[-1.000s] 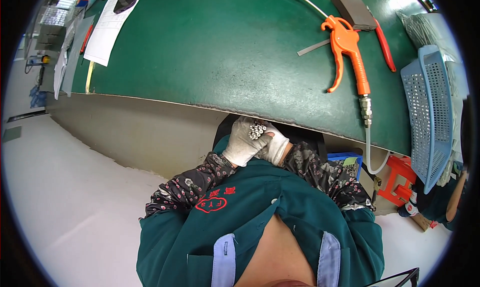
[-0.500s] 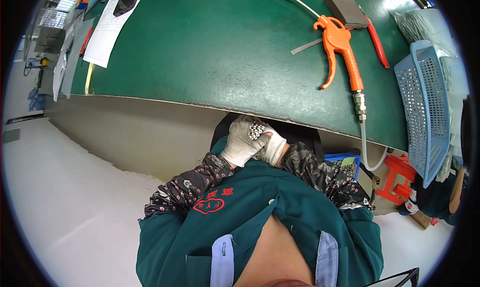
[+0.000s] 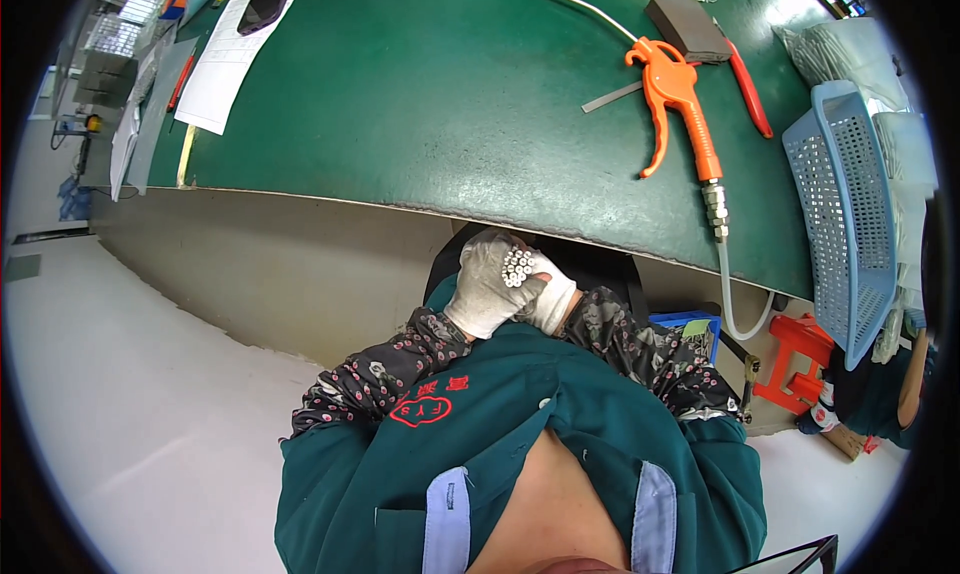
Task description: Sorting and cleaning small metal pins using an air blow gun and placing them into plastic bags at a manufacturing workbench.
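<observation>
A bundle of small silvery metal pieces [image 3: 517,268] is held close to my lap, just below the table's front edge; their round ends face up, and the rest of them is hidden in my gloves. My left hand [image 3: 482,286], in a soiled grey-white glove, is closed around the bundle from the left. Pressed against it from the right is my right hand [image 3: 549,296], in a whiter glove, its fingers curled around the same bundle and partly hidden.
On the green table [image 3: 400,104] lie an orange air blow gun [image 3: 675,89] with its hose, a brown block [image 3: 690,29], a red-handled tool [image 3: 748,89], a thin metal strip [image 3: 612,98], paper [image 3: 215,84] and a phone [image 3: 267,2]. A blue basket [image 3: 845,214] stands right, near another person's arm [image 3: 912,379].
The bundle's ends have turned slightly more upward in my gloves. My hands stay together in nearly the same place, and the view has shifted a little.
</observation>
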Action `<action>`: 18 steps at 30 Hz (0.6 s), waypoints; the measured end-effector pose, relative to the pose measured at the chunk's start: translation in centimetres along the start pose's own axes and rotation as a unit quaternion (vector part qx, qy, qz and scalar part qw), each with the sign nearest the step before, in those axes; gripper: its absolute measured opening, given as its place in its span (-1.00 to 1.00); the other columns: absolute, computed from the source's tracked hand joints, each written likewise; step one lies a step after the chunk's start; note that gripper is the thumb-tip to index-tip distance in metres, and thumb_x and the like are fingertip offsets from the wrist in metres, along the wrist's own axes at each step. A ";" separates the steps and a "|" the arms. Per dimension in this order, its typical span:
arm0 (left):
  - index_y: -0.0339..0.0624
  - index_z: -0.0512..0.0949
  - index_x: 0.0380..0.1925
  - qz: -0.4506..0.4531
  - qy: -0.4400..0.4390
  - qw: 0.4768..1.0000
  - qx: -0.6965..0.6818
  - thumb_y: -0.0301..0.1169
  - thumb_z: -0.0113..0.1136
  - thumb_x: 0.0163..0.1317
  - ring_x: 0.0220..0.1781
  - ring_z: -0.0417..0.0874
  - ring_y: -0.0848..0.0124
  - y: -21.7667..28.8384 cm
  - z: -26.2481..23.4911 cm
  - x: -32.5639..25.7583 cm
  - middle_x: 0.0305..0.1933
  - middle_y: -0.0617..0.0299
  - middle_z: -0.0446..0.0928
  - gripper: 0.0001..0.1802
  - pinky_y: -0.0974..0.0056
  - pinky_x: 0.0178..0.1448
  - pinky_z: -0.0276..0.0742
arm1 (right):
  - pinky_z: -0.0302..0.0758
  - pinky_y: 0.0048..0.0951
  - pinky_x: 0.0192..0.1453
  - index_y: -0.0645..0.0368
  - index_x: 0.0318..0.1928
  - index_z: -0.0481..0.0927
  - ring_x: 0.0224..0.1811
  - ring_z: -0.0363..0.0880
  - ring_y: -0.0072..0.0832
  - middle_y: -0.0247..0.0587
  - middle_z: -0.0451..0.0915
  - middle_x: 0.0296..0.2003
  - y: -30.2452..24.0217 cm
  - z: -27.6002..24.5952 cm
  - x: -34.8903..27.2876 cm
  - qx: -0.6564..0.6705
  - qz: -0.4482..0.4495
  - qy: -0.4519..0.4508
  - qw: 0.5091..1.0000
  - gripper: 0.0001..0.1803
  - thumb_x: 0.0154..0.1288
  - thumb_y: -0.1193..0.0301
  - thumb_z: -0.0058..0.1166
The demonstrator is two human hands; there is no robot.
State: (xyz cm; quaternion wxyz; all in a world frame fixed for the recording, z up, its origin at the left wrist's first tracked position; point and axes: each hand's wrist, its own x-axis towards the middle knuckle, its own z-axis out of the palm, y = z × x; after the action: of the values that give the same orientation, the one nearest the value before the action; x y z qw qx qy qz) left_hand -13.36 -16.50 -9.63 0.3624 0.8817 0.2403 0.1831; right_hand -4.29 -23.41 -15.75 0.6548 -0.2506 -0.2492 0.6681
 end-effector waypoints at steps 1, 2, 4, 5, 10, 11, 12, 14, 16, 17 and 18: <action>-0.18 0.41 -0.36 -0.011 -0.055 0.998 0.010 -0.05 0.35 -0.15 -0.24 0.40 0.08 0.3 -0.6 -0.1 -0.34 0.09 0.40 -0.49 0.08 -0.14 0.28 | 0.46 -0.47 -0.04 0.17 -0.09 0.42 -0.16 0.47 -0.53 -0.28 0.51 -0.19 -1.2 0.4 -0.1 -0.285 -0.032 -0.017 0.958 -0.69 0.11 0.59 0.04; -0.18 0.40 -0.35 0.087 0.029 0.991 0.093 -0.04 0.35 -0.15 -0.25 0.39 0.09 -0.5 0.3 -0.7 -0.34 0.08 0.38 -0.47 0.10 -0.15 0.27 | 0.46 -0.50 -0.07 0.18 -0.10 0.44 -0.18 0.46 -0.56 -0.31 0.51 -0.22 -2.2 1.6 -0.2 -0.279 0.037 0.059 0.958 -0.73 0.14 0.60 -0.01; -0.19 0.39 -0.28 0.079 0.052 0.996 0.007 -0.09 0.39 -0.19 -0.23 0.37 0.09 -0.3 0.0 -0.6 -0.33 0.08 0.35 -0.44 0.12 -0.10 0.28 | 0.46 -0.52 -0.10 0.19 -0.10 0.46 -0.18 0.45 -0.62 -0.32 0.51 -0.19 -2.6 1.5 -0.7 -0.195 0.014 0.037 0.980 -0.74 0.17 0.63 -0.08; -0.19 0.37 -0.25 0.066 0.053 0.995 -0.050 -0.14 0.43 -0.24 -0.24 0.38 0.09 -0.3 -0.6 -0.9 -0.31 0.09 0.36 -0.41 0.12 -0.08 0.29 | 0.46 -0.51 -0.10 0.14 -0.08 0.47 -0.18 0.46 -0.59 -0.33 0.51 -0.17 -4.2 3.2 -0.5 -0.131 0.080 0.061 0.986 -0.76 0.24 0.52 -0.13; -0.14 0.34 -0.17 0.263 0.126 0.946 -0.143 0.03 0.34 -0.12 0.02 0.44 0.02 2.5 -5.5 0.1 -0.05 -0.03 0.43 -0.35 -0.01 0.10 0.28 | 0.42 -0.58 -0.17 0.21 -0.10 0.53 -0.28 0.50 -0.62 -0.42 0.55 -0.30 -11.1 11.2 0.4 -0.115 0.204 0.138 0.962 -0.69 0.28 0.32 -0.18; -0.14 0.34 -0.12 0.296 0.129 0.938 -0.125 0.05 0.33 -0.11 0.04 0.43 0.00 3.2 -6.8 0.2 -0.05 -0.04 0.42 -0.33 -0.04 0.12 0.26 | 0.41 -0.59 -0.15 0.24 -0.11 0.52 -0.28 0.50 -0.62 -0.40 0.55 -0.30 -11.7 12.1 0.4 -0.143 0.138 0.117 0.973 -0.69 0.28 0.32 -0.17; -0.12 0.31 -0.04 0.316 0.124 0.927 -0.156 0.08 0.31 -0.10 0.07 0.42 0.01 3.7 -7.7 0.7 0.00 -0.05 0.40 -0.27 -0.03 0.16 0.23 | 0.41 -0.57 -0.17 0.26 -0.12 0.51 -0.28 0.48 -0.64 -0.36 0.55 -0.30 -12.2 11.8 1.0 -0.225 0.101 0.096 0.964 -0.71 0.26 0.35 -0.12; -0.14 0.29 0.04 0.331 0.183 0.903 -0.201 0.08 0.28 -0.06 0.10 0.39 0.03 3.5 -8.6 1.4 0.06 -0.09 0.35 -0.24 0.02 0.16 0.24 | 0.42 -0.52 -0.31 0.24 -0.21 0.52 -0.39 0.47 -0.64 -0.31 0.56 -0.40 -14.0 13.5 2.6 -0.318 -0.036 0.181 0.930 -0.79 0.23 0.41 -0.08; -0.15 0.28 0.06 0.301 0.233 0.906 -0.188 0.07 0.24 -0.01 0.11 0.39 0.06 2.9 -9.7 1.9 0.07 -0.11 0.33 -0.26 0.07 0.15 0.27 | 0.43 -0.51 -0.42 0.24 -0.32 0.52 -0.50 0.49 -0.57 -0.23 0.55 -0.48 -17.2 14.1 4.3 -0.493 -0.178 0.206 0.826 -0.88 0.19 0.46 -0.03; -0.16 0.30 0.03 0.286 0.243 0.917 -0.134 -0.02 0.25 0.03 0.09 0.40 0.06 3.5 -11.0 2.5 0.06 -0.11 0.34 -0.34 0.11 0.13 0.29 | 0.43 -0.50 -0.47 0.24 -0.38 0.51 -0.55 0.50 -0.52 -0.18 0.54 -0.52 -18.1 13.7 5.4 -0.582 -0.296 0.189 0.734 -0.92 0.17 0.49 -0.01; -0.18 0.31 0.01 0.257 0.235 0.931 -0.114 -0.10 0.25 0.03 0.08 0.41 0.07 3.2 -11.3 3.1 0.06 -0.08 0.35 -0.39 0.13 0.12 0.30 | 0.44 -0.45 -0.52 0.24 -0.47 0.47 -0.58 0.54 -0.41 -0.12 0.50 -0.55 -18.8 13.7 6.5 -0.604 -0.374 0.187 0.679 -0.94 0.13 0.54 0.03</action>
State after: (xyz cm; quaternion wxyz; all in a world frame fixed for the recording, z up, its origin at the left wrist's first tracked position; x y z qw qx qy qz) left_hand -15.55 -10.55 0.76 0.3341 0.7980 0.0610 0.4978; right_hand 0.68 -16.67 6.94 0.5892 -0.5974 -0.5438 0.0115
